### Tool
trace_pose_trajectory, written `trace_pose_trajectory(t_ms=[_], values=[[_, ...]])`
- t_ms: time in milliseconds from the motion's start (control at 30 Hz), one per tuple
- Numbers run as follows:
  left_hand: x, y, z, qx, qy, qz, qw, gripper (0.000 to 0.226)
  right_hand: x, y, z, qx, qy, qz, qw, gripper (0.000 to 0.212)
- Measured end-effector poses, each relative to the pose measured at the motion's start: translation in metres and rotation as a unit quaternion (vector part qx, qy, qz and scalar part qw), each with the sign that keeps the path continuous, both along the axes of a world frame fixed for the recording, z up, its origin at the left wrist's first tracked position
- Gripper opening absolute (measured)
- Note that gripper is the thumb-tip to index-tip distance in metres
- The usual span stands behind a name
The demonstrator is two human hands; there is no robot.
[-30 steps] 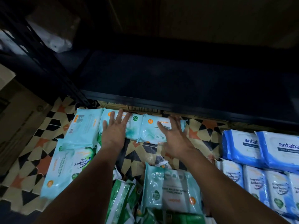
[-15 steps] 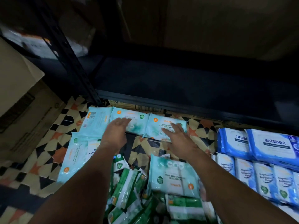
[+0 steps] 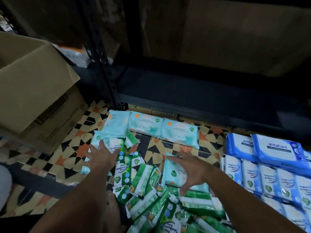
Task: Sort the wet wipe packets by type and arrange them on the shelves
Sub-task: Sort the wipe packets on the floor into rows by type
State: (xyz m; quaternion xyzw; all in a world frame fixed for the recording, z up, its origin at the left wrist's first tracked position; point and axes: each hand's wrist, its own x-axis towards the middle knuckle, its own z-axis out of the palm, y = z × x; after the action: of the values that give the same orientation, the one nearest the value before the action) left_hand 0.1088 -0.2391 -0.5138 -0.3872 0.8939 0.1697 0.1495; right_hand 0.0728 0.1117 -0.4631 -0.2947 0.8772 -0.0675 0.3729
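Three pale teal wipe packets [image 3: 161,129] lie in a row on the patterned floor in front of the dark bottom shelf [image 3: 202,91]. My left hand [image 3: 102,157], fingers spread, hovers over pale teal packets and a green pine wipes packet [image 3: 123,169] at the left. My right hand [image 3: 191,169], also spread with fingers straight, is above another pale teal packet [image 3: 173,172]. A heap of green packets [image 3: 151,199] lies below both hands. Neither hand grips anything.
Blue antabax packets [image 3: 277,150] sit stacked on rows of blue-white packets [image 3: 269,180] at the right. A cardboard box [image 3: 33,91] stands at the left beside the shelf's black upright post [image 3: 101,64].
Both hands have drawn back from the row of teal packets by the shelf toward me. The camera view has tilted so more of the green heap shows.
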Motion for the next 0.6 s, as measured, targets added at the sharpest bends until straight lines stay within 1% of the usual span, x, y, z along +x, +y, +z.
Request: trace_pose_trajectory(t_ms=[133, 167, 267, 300, 367, 433, 467, 533, 567, 600], values=[[0.000, -0.021, -0.018, 0.037, 0.011, 0.010, 0.999, 0.091, 0.012, -0.003, -0.012, 0.007, 0.062, -0.002, 0.998, 0.127], [0.000, -0.022, -0.019, 0.042, 0.007, 0.011, 0.999, 0.085, 0.013, -0.003, -0.014, 0.004, 0.068, -0.004, 0.998, 0.125], [-0.005, -0.026, -0.024, 0.039, 0.023, 0.042, 0.998, 0.038, 0.013, -0.004, -0.018, -0.005, 0.069, -0.008, 0.998, 0.122], [-0.006, -0.029, -0.025, 0.039, 0.032, 0.045, 0.998, 0.034, 0.013, -0.003, -0.020, -0.009, 0.073, -0.008, 0.997, 0.122], [-0.006, -0.038, -0.032, 0.048, 0.052, 0.043, 0.997, 0.043, 0.012, -0.003, -0.023, -0.013, 0.078, -0.007, 0.997, 0.122], [-0.004, -0.042, -0.032, 0.067, 0.037, 0.060, 0.995, 0.054, 0.011, -0.002, -0.024, -0.017, 0.076, -0.009, 0.997, 0.121], [-0.003, -0.045, -0.034, 0.081, 0.019, 0.058, 0.995, 0.064, 0.010, -0.002, -0.024, -0.018, 0.077, -0.009, 0.997, 0.121], [-0.002, -0.049, -0.033, 0.116, -0.023, 0.032, 0.992, 0.097, 0.010, -0.003, -0.024, -0.017, 0.078, -0.008, 0.997, 0.120], [-0.001, -0.051, -0.036, 0.130, -0.037, 0.020, 0.991, 0.115, 0.010, -0.004, -0.023, -0.016, 0.076, -0.007, 0.997, 0.119], [0.000, -0.050, -0.039, 0.130, -0.035, 0.014, 0.991, 0.128, 0.011, -0.004, -0.023, -0.013, 0.075, -0.005, 0.997, 0.119]])
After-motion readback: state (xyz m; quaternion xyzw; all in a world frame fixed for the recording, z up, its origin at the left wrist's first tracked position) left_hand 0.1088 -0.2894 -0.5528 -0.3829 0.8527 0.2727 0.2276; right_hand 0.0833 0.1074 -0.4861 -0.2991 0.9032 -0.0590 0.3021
